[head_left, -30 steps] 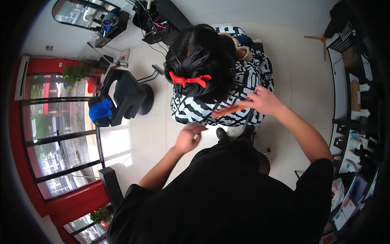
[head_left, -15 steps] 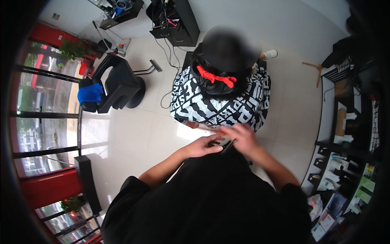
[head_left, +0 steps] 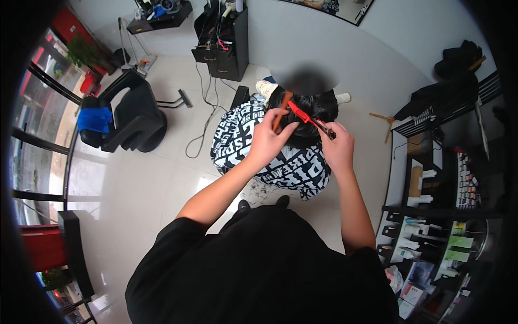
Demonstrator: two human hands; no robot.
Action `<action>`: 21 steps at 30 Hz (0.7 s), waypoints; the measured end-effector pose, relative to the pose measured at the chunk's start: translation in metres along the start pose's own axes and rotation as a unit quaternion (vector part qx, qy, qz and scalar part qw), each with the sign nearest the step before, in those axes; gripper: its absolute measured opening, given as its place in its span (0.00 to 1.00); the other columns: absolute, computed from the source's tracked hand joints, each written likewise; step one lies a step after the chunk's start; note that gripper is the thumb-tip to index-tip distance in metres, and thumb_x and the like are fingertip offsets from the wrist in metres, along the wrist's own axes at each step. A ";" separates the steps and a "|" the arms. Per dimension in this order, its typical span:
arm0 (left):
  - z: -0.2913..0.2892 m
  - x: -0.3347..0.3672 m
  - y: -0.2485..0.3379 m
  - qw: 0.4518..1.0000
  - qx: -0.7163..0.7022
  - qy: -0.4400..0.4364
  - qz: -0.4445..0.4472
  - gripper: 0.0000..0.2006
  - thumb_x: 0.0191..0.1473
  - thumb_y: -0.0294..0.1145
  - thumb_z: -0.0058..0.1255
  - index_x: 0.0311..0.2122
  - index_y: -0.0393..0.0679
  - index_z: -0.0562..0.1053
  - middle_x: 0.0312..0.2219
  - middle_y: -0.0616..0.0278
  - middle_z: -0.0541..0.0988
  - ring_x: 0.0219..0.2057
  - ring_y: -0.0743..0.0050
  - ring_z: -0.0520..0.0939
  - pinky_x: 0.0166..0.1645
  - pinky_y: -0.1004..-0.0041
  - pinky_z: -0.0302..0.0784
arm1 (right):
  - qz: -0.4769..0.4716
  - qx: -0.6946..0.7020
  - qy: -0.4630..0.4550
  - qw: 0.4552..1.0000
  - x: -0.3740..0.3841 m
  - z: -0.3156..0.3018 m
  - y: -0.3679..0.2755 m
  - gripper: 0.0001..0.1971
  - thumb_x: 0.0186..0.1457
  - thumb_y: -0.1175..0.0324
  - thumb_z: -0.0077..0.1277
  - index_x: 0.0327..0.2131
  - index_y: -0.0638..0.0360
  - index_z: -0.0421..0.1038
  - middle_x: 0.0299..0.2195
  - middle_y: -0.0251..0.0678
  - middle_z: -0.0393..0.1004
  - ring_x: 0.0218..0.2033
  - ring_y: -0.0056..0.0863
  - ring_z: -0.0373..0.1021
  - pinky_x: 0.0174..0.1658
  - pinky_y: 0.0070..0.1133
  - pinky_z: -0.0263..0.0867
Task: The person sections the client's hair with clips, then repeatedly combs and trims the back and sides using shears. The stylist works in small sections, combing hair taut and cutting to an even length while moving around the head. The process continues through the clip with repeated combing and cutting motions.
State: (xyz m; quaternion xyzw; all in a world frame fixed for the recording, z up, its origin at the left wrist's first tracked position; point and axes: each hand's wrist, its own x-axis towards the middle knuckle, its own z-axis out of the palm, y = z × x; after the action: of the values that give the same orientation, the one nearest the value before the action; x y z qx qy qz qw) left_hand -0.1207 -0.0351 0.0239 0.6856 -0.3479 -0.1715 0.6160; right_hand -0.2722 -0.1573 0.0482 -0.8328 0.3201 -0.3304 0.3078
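Left hand (head_left: 265, 141): pinching comb (head_left: 281, 112)
Right hand (head_left: 339, 149): gripping scissors (head_left: 327, 130)
Clip (head_left: 300, 112): on, between hands
Clippings (head_left: 259, 190): below hands; some cut, remainder unclear

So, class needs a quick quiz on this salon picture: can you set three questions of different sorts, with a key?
1. Multiple choice: what does the person's left hand hold?
A) a spray bottle
B) an orange comb
C) a hairbrush

2. True or false: the blue cloth is draped on the black chair.

3. Fill the gap: the hair clip is ____ in colour.

Key: 1. B; 2. true; 3. red.
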 end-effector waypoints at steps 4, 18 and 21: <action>0.016 0.005 0.003 0.999 -0.009 0.001 -0.032 0.19 0.50 0.35 0.68 0.42 0.35 0.74 0.16 0.74 0.64 0.19 0.88 0.60 0.23 0.80 0.57 | -0.024 -0.044 0.054 0.997 0.002 0.001 -0.020 0.11 0.60 0.67 0.57 0.35 0.67 0.73 0.38 0.41 0.72 0.31 0.30 0.71 0.35 0.23 0.66; 0.019 0.000 -0.022 0.999 -0.031 -0.009 0.032 0.17 0.49 0.34 0.64 0.39 0.34 0.75 0.23 0.68 0.77 0.24 0.82 0.73 0.31 0.77 0.71 | 0.356 0.111 0.154 0.915 -0.243 -0.111 0.025 0.12 0.66 0.59 0.52 0.38 0.58 0.74 0.21 0.25 0.68 0.17 0.10 0.58 0.21 0.14 0.53; 0.009 0.000 -0.025 0.999 0.004 -0.044 0.016 0.15 0.51 0.33 0.63 0.39 0.35 0.74 0.25 0.68 0.76 0.26 0.82 0.71 0.33 0.79 0.70 | 0.576 -0.001 0.104 0.810 -0.444 -0.069 0.094 0.22 0.65 0.46 0.48 0.32 0.56 0.75 0.19 0.28 0.69 0.19 0.16 0.63 0.24 0.21 0.58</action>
State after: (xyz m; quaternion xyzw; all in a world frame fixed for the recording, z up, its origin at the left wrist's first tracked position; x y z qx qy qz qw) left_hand -0.1203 -0.0414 -0.0018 0.6743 -0.3863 -0.1908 0.5998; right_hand -0.6110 0.0921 -0.1357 -0.4565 0.7721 -0.1766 0.4053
